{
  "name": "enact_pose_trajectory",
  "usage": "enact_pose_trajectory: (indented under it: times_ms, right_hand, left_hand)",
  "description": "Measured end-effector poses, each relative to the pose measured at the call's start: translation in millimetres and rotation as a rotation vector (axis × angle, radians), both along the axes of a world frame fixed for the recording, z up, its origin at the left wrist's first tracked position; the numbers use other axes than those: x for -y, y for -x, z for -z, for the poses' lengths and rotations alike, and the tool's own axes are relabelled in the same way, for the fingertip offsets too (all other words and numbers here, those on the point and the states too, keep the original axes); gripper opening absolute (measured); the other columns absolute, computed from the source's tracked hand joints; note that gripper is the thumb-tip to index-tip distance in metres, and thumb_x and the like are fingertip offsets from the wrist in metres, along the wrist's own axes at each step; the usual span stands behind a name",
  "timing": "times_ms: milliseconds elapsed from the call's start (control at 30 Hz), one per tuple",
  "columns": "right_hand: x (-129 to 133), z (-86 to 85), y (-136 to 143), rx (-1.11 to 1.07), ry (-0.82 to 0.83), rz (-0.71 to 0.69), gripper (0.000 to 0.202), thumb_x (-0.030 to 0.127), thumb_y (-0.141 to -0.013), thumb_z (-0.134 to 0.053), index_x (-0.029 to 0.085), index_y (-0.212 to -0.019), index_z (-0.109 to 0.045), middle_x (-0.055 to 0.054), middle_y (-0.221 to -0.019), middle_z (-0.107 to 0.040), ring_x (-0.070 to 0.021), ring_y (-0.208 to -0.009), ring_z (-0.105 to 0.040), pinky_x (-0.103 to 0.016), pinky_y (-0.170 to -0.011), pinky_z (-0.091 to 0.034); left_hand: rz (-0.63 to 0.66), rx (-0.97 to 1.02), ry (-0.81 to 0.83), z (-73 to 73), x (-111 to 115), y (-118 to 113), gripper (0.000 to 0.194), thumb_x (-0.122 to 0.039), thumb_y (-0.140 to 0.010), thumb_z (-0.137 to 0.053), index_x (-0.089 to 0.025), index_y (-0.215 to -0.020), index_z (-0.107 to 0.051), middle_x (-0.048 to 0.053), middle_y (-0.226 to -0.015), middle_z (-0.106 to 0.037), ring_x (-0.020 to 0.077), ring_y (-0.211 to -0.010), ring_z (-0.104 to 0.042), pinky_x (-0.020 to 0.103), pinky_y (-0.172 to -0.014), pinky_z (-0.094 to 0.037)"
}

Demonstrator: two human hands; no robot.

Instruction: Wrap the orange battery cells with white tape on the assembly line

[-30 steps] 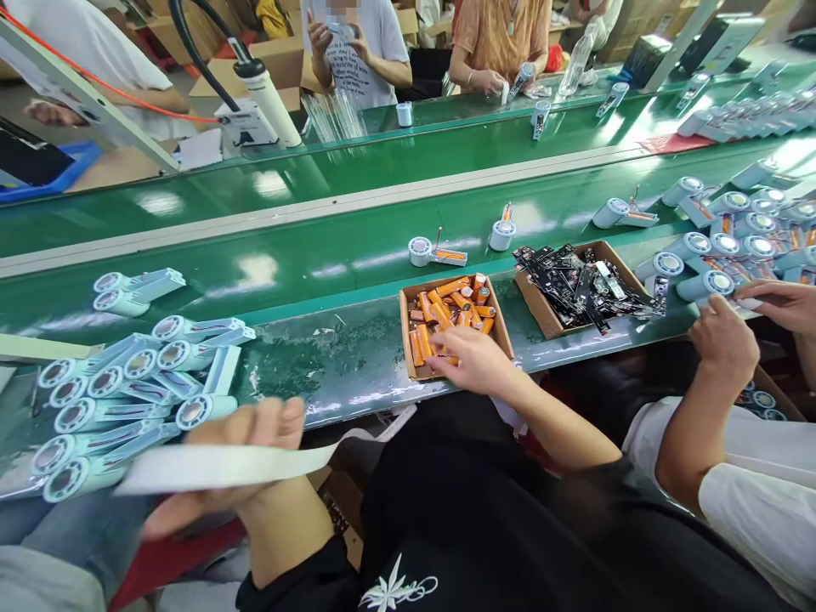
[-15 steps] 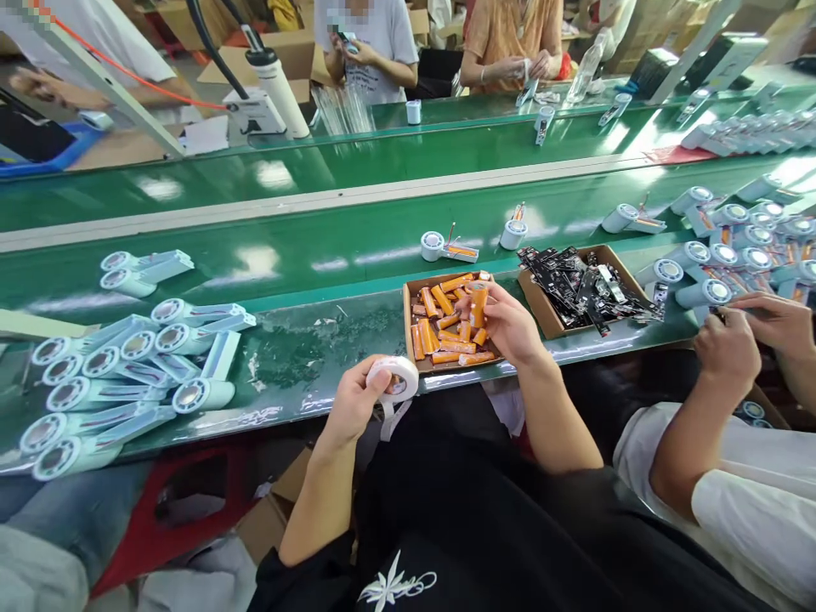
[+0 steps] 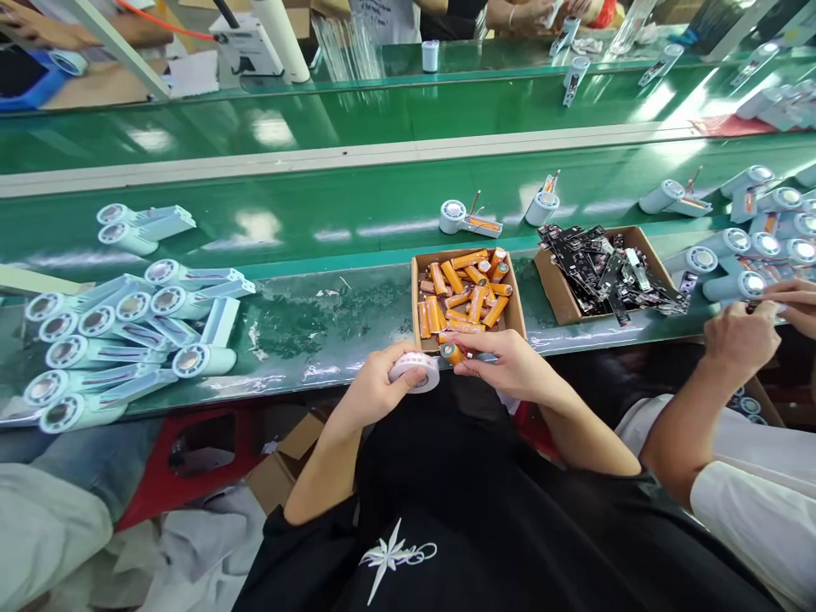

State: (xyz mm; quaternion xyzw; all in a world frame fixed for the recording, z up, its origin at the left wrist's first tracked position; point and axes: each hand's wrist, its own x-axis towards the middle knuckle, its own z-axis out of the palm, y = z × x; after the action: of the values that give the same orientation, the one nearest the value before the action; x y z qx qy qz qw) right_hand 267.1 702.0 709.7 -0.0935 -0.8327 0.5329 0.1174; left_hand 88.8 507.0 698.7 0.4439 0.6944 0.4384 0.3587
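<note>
My left hand (image 3: 382,387) is closed on a roll of white tape (image 3: 417,371), thumb across its face. Just to the right, my right hand (image 3: 503,364) pinches an orange cylindrical battery (image 3: 452,353) by its side, one end turned toward the tape roll. Both hands are at the near edge of the green bench, close together in front of my black shirt. Right behind them stands a cardboard box (image 3: 416,297) with several orange batteries (image 3: 475,303) lying loose in it.
A second box (image 3: 553,289) holds black circuit boards (image 3: 599,272). Light-blue fan housings (image 3: 204,359) lie grouped at left, with more (image 3: 739,242) at right. A single housing (image 3: 453,216) with wires sits on the green belt (image 3: 357,212). A co-worker's hands (image 3: 743,336) are at right.
My right hand has come out of the battery box with one battery and moved down beside the tape roll. The roll has tilted flatter, and the view has tipped downward.
</note>
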Motion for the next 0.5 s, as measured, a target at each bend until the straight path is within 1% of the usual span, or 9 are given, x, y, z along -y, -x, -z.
enact_pose_trajectory:
  times_ms: [100, 200, 267, 333, 400, 467, 500]
  right_hand:
    - [2.1, 2.7, -1.7, 0.033, -0.103, -0.049, 0.036, 0.034, -0.099, -0.065, 0.026, -0.134, -0.072, -0.005, -0.102, -0.08, -0.024, -0.093, -0.076, -0.038, -0.091, -0.061]
    - [4.6, 1.8, -0.6, 0.029, -0.203, -0.079, 0.035, 0.031, -0.099, -0.064, 0.023, -0.132, -0.072, -0.007, -0.101, -0.08, -0.0243, -0.093, -0.076, -0.036, -0.087, -0.059]
    - [7.0, -0.9, 1.3, 0.035, -0.207, -0.104, 0.032, 0.027, -0.1, -0.062, 0.021, -0.13, -0.071, -0.007, -0.101, -0.08, -0.0237, -0.093, -0.075, -0.035, -0.086, -0.058]
    - [9.5, -3.0, 3.2, 0.052, -0.185, -0.137, 0.026, 0.024, -0.102, -0.055, 0.021, -0.122, -0.073, -0.007, -0.097, -0.078, -0.0218, -0.089, -0.072, -0.033, -0.084, -0.056]
    - [11.0, -1.2, 4.7, 0.079, -0.141, -0.16, 0.023, 0.022, -0.102, -0.053, 0.021, -0.113, -0.073, -0.005, -0.094, -0.076, -0.0198, -0.084, -0.07, -0.032, -0.082, -0.055]
    - [10.8, 6.3, 6.0, 0.104, -0.036, -0.14, 0.019, 0.026, -0.099, -0.059, 0.021, -0.11, -0.073, -0.003, -0.089, -0.075, -0.0183, -0.077, -0.069, -0.031, -0.078, -0.056]
    - [10.1, 11.9, 6.9, 0.104, 0.058, -0.098, 0.02, 0.029, -0.097, -0.064, 0.022, -0.113, -0.073, -0.002, -0.086, -0.075, -0.0182, -0.076, -0.069, -0.031, -0.077, -0.057]
  left_hand:
    - [0.001, -0.035, 0.004, 2.1, -0.3, -0.4, 0.036, -0.051, -0.095, -0.063, -0.02, -0.109, -0.073, 0.004, -0.095, -0.074, 0.0185, -0.079, -0.065, 0.027, -0.074, -0.049]
    - [-0.023, -0.041, -0.004, 2.6, -0.5, -1.6, 0.035, -0.052, -0.095, -0.063, -0.02, -0.107, -0.073, 0.004, -0.093, -0.074, 0.019, -0.078, -0.065, 0.027, -0.072, -0.049]
    - [-0.035, -0.036, -0.013, 2.1, -0.8, -2.0, 0.035, -0.051, -0.095, -0.063, -0.019, -0.105, -0.073, 0.004, -0.091, -0.073, 0.0186, -0.077, -0.065, 0.026, -0.071, -0.049]
    - [-0.053, -0.037, -0.02, 1.5, -2.0, -2.2, 0.034, -0.05, -0.094, -0.064, -0.018, -0.104, -0.072, 0.003, -0.089, -0.072, 0.0178, -0.075, -0.063, 0.026, -0.07, -0.049]
    - [-0.078, -0.048, -0.034, 1.7, -4.7, -3.8, 0.033, -0.05, -0.094, -0.064, -0.018, -0.102, -0.071, 0.003, -0.089, -0.072, 0.0175, -0.075, -0.063, 0.026, -0.07, -0.049]
    - [-0.11, -0.048, -0.057, 4.1, -8.8, -8.3, 0.033, -0.05, -0.094, -0.064, -0.018, -0.1, -0.07, 0.003, -0.088, -0.071, 0.0174, -0.076, -0.063, 0.026, -0.07, -0.049]
    - [-0.141, -0.041, -0.082, 6.3, -11.1, -11.9, 0.033, -0.05, -0.094, -0.065, -0.018, -0.1, -0.069, 0.003, -0.088, -0.071, 0.0173, -0.076, -0.063, 0.026, -0.07, -0.049]
